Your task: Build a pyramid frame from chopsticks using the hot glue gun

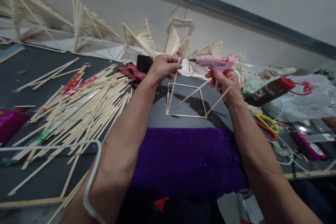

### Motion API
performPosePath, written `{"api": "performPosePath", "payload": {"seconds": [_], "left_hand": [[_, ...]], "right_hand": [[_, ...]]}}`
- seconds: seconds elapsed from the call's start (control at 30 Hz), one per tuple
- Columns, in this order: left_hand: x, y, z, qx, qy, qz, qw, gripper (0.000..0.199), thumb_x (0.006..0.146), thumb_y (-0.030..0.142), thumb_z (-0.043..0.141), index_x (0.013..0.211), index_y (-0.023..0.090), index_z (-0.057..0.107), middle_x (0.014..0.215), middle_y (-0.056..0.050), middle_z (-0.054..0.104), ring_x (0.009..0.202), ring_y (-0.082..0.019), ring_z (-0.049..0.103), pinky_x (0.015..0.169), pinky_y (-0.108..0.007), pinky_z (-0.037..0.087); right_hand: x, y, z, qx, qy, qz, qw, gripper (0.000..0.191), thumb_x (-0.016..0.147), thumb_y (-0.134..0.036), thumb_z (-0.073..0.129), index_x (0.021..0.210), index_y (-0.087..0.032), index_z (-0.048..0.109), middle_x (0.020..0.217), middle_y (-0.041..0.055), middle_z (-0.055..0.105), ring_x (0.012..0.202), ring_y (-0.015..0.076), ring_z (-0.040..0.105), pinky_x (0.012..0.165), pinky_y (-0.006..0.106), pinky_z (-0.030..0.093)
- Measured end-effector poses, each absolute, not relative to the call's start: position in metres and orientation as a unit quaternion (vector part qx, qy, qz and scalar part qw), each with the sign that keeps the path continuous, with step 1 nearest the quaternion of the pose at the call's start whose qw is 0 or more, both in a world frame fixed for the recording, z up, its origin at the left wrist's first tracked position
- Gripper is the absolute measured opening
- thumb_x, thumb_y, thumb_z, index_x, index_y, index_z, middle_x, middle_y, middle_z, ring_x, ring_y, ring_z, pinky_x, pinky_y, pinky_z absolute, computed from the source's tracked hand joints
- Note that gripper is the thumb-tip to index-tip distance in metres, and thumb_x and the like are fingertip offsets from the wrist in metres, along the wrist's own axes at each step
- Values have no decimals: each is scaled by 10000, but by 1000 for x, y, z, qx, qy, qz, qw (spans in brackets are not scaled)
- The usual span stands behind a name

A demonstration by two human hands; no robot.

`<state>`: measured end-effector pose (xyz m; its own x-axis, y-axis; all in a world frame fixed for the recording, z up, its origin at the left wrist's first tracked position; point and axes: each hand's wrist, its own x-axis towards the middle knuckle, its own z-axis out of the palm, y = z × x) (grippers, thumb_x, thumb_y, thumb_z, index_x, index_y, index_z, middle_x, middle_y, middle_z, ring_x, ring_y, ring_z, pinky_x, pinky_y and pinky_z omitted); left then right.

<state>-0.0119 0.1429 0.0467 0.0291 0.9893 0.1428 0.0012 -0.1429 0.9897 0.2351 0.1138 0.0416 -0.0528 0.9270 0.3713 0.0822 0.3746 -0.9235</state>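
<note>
My right hand (228, 83) is wrapped round the grip of a pink hot glue gun (215, 62), its nozzle pointing left. A clear glue stick (258, 66) sticks out of the gun's back end. Just left of the nozzle, my left hand (166, 66) pinches the top of a thin wooden stick (172, 89). That stick rises from a corner of a square stick frame (187, 115) lying on the table. Two more sticks slant up from the frame, one (219, 100) from its near right corner and a diagonal (187, 96) ending near my right hand.
Loose wooden sticks (86, 112) are heaped at the left. Twisted stick structures (140, 40) line the wall. A purple cloth (186, 161) lies in front. On the right are a dark bottle (270, 91) with a red cap, scissors (267, 122) and a plastic bag (301, 101). A white cable (91, 175) crosses my left forearm.
</note>
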Motion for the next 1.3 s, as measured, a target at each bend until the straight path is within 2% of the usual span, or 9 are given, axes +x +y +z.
{"api": "performPosePath", "payload": {"seconds": [0.17, 0.33, 0.5, 0.83, 1.0, 1.2, 1.3], "left_hand": [[-12, 144, 46, 547, 462, 521, 464, 63, 710, 123, 779, 746, 133, 728, 681, -24, 688, 660, -140, 723, 480, -167, 356], [-11, 142, 47, 541, 466, 523, 466, 93, 708, 110, 769, 795, 136, 750, 684, -20, 687, 666, -137, 716, 491, -173, 373], [-11, 143, 47, 543, 466, 521, 465, 80, 716, 108, 753, 791, 136, 751, 674, -21, 681, 671, -136, 712, 505, -185, 387], [-12, 142, 47, 549, 471, 517, 459, 82, 706, 128, 761, 784, 146, 745, 676, -27, 685, 689, -160, 717, 553, -206, 454], [-12, 142, 46, 551, 465, 522, 455, 72, 708, 131, 756, 778, 144, 745, 683, -29, 690, 689, -157, 720, 517, -188, 414], [-12, 141, 47, 554, 465, 516, 459, 77, 692, 144, 757, 764, 146, 728, 659, -21, 661, 713, -170, 731, 495, -178, 387], [-12, 141, 47, 553, 461, 519, 461, 96, 681, 155, 771, 763, 148, 721, 655, -13, 651, 702, -169, 725, 494, -180, 386]], "right_hand": [[231, 117, 43, -417, -630, 346, 556, 472, 759, -672, 835, 808, -225, 692, 754, 1, 749, 515, 71, 580, 455, 190, 481], [228, 118, 41, -429, -653, 307, 543, 447, 838, -657, 767, 813, -219, 679, 766, 17, 728, 523, 79, 560, 431, 202, 434], [228, 123, 37, -427, -653, 311, 542, 493, 771, -691, 805, 793, -212, 690, 701, 2, 693, 493, 77, 522, 389, 198, 375], [224, 125, 34, -454, -647, 306, 530, 388, 821, -611, 768, 807, -227, 713, 694, 13, 689, 548, 110, 584, 425, 216, 431], [225, 126, 33, -453, -648, 306, 531, 405, 827, -622, 771, 795, -224, 703, 653, 19, 638, 552, 127, 564, 456, 251, 438], [218, 119, 39, -433, -644, 326, 539, 483, 733, -679, 814, 785, -217, 682, 648, 10, 606, 476, 83, 444, 416, 256, 329], [217, 119, 39, -446, -647, 317, 532, 458, 757, -666, 785, 772, -224, 670, 656, 15, 617, 500, 93, 467, 428, 254, 360]]}}
